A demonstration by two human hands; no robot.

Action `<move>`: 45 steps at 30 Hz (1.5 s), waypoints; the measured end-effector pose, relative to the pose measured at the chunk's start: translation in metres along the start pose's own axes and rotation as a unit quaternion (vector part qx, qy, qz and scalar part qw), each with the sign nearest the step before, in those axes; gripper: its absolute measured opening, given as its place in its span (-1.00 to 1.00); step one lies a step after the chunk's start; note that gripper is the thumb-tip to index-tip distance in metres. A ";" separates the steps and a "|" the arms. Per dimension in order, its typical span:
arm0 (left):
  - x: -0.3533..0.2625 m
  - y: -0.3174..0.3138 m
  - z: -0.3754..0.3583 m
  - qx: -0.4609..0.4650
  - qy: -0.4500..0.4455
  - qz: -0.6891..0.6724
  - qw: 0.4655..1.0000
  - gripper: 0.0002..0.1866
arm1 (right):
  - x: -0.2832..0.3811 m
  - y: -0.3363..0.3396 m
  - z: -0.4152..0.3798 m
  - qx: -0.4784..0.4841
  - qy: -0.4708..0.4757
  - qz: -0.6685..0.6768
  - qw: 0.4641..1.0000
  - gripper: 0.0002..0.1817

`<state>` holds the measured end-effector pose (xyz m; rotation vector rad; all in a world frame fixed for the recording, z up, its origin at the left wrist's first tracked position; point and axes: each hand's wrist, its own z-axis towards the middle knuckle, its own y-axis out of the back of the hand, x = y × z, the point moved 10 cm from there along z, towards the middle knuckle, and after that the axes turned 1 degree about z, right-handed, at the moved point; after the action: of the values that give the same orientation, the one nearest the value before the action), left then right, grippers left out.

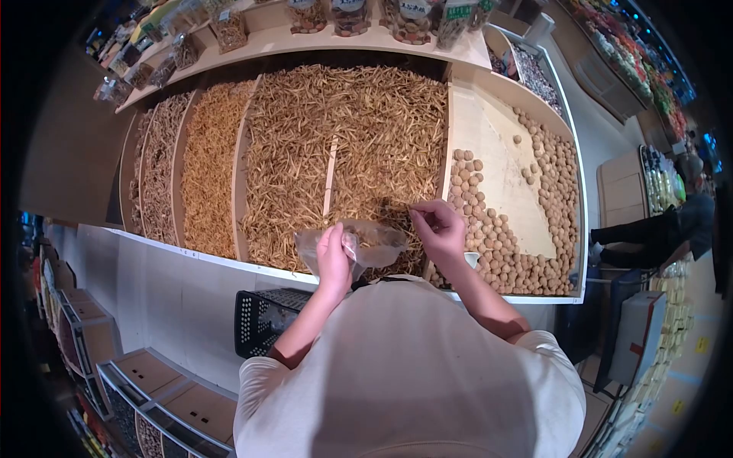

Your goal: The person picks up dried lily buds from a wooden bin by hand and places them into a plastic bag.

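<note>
My left hand is closed on the edge of a clear plastic bag, which hangs over the front of a bin of dried golden-brown strips. The bag's mouth spreads toward the right. Just right of it, my right hand is pinched above the strips, fingertips together. Something dark and thin shows near those fingertips, too small to make out. Round walnut-like nuts lie in the neighbouring bin on the right.
More bins of dried goods stand to the left behind wooden dividers. Packaged bags line the shelf at the back. A black basket is below the counter. Another person is at the far right.
</note>
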<state>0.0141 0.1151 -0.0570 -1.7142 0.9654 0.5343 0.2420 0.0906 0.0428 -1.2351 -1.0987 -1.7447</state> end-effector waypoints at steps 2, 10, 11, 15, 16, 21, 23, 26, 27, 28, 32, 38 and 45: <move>-0.003 -0.006 -0.003 -0.020 -0.004 0.005 1.000 -0.76 | -0.020 -0.013 -0.006 0.033 -0.028 0.051 0.998 -0.93; -0.008 -0.001 -0.003 -0.048 -0.011 0.018 0.999 -0.68 | -0.035 -0.035 -0.020 0.129 -0.080 0.040 0.988 -0.92; -0.003 0.003 0.000 -0.028 -0.009 0.014 0.999 -0.76 | -0.037 -0.040 -0.022 0.155 -0.076 0.023 0.985 -0.92; 0.002 0.004 0.004 0.001 -0.003 -0.002 1.000 -0.80 | -0.043 -0.050 -0.029 0.181 -0.045 -0.017 0.982 -0.91; 0.002 0.004 0.004 0.000 -0.002 -0.003 1.000 -0.80 | -0.047 -0.050 -0.029 0.176 -0.043 -0.027 0.983 -0.90; -0.004 -0.002 0.000 -0.047 -0.009 0.011 0.999 -0.74 | -0.041 -0.061 -0.026 0.179 0.008 -0.061 0.982 -0.88; -0.004 -0.001 0.001 -0.046 -0.010 0.010 0.999 -0.74 | -0.018 -0.071 -0.029 0.215 0.106 -0.069 0.969 -0.87; -0.001 0.006 0.004 -0.028 -0.008 0.005 1.000 -0.78 | -0.001 -0.064 -0.017 0.203 0.135 -0.135 0.960 -0.84; 0.000 0.006 0.004 -0.011 -0.004 0.002 1.000 -0.79 | -0.005 -0.063 -0.013 0.206 0.135 -0.134 0.960 -0.84; 0.001 0.009 0.004 -0.013 -0.004 0.001 1.000 -0.79 | -0.026 -0.052 -0.004 0.170 0.054 -0.111 0.978 -0.83; 0.000 0.005 0.003 -0.028 -0.006 0.005 1.000 -0.78 | -0.062 -0.033 0.019 0.135 -0.048 -0.151 0.978 -0.82; 0.000 -0.001 0.000 -0.031 -0.002 0.008 0.999 -0.77 | -0.110 -0.076 0.022 0.246 -0.014 -0.281 0.928 -0.80; -0.002 0.007 -0.003 -0.048 -0.012 0.008 0.999 -0.80 | -0.120 -0.097 0.018 0.222 0.038 -0.350 0.909 -0.81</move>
<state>0.0069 0.1120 -0.0584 -1.7816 0.9505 0.6199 0.1948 0.1531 -0.0914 -0.5012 -1.9210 -1.8460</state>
